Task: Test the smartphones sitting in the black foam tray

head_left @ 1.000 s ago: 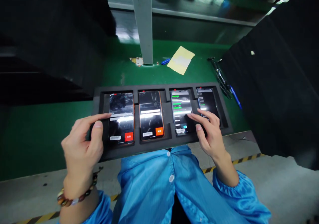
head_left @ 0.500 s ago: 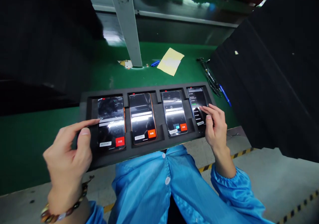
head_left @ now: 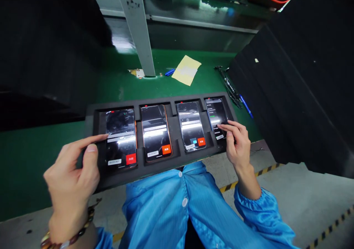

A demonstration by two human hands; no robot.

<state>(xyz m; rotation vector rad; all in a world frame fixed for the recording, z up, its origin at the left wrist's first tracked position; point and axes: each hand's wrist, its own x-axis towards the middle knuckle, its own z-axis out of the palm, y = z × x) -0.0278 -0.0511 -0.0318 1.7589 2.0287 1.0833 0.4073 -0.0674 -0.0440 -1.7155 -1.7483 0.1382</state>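
A black foam tray (head_left: 175, 135) holds several smartphones side by side in separate pockets. My left hand (head_left: 74, 168) is at the tray's left end, its index finger stretched to the left edge of the leftmost phone (head_left: 120, 136). Beside that phone lie a second phone (head_left: 156, 132) and a third phone (head_left: 190, 126); all three show a red block low on the screen. My right hand (head_left: 238, 142) is open over the rightmost phone (head_left: 215, 112), with a fingertip at the lower part of its screen, where a text list shows. Neither hand grips anything.
On the green table (head_left: 155, 88) behind the tray lie a yellowish paper (head_left: 186, 71), a blue pen (head_left: 169, 72), a dark cable bundle (head_left: 231, 88) and another blue pen (head_left: 246, 106). A grey post (head_left: 138, 31) rises behind. Large black stacks (head_left: 293, 83) flank both sides.
My right fingertip has moved lower on the rightmost phone's screen, whose list looks slightly shifted. The left hand keeps its place at the leftmost phone. The whole view has shifted a little.
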